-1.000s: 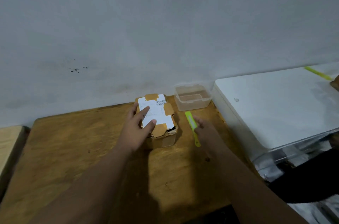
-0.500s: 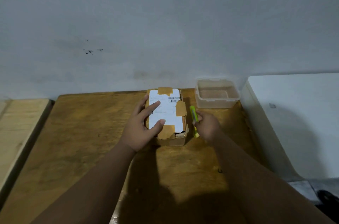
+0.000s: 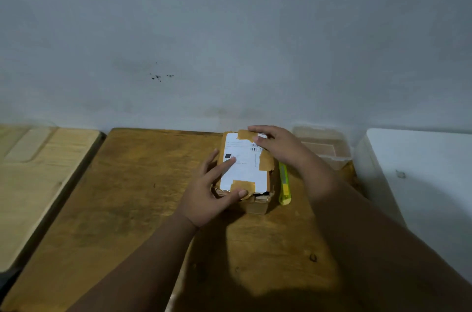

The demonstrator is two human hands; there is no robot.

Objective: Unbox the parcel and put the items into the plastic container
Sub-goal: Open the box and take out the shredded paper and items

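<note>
Found the taped cardboard parcel (image 3: 258, 207) lying flat on the brown wooden table (image 3: 127, 209), toward the back edge by the grey wall (image 3: 229, 30), white shipping label (image 3: 246, 166) facing up, brown tape strips (image 3: 244, 184) over the label's edges, near end torn and crumpled. Saw the left hand (image 3: 205, 200) resting on the parcel's near left corner, with fingers straight and spread over the label, thumb pressed on the tape at the near edge, nothing clasped. Saw the right hand (image 3: 279, 149) laid over the far right corner, fingers stretched out across the top strip of tape, likewise closed round nothing. Noted a yellow-green utility knife (image 3: 284, 184) lying on the table just beside the parcel's right side, touched by neither hand. Spotted the clear plastic container (image 3: 329, 145) behind the right wrist, against the wall, partly hidden, so could not tell the contents. Marked a white appliance (image 3: 421, 184) at the far right and a paler wooden board (image 3: 38, 184) at the left.
</note>
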